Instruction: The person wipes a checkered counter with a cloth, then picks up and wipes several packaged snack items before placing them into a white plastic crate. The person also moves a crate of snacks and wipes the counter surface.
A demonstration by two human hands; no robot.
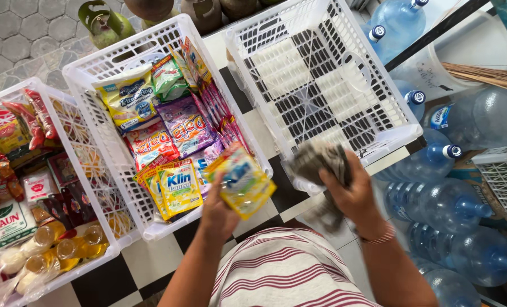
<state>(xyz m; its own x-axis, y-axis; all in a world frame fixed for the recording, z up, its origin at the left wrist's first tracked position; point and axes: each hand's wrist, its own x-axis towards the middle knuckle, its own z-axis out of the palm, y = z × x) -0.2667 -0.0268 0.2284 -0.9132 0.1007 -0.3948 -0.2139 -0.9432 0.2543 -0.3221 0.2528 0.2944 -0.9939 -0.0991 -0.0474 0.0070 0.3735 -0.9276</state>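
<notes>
Yellow sachet pack is gripped in the left hand over the middle basket; right hand clutches a grey cloth. Best lowered flat among the packets.

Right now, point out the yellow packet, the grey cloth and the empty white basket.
yellow packet (243, 183), head view, middle of its front, in the left hand.
grey cloth (320, 160), head view, bunched top, in the right hand.
empty white basket (402, 135), head view, near right rim.
</notes>
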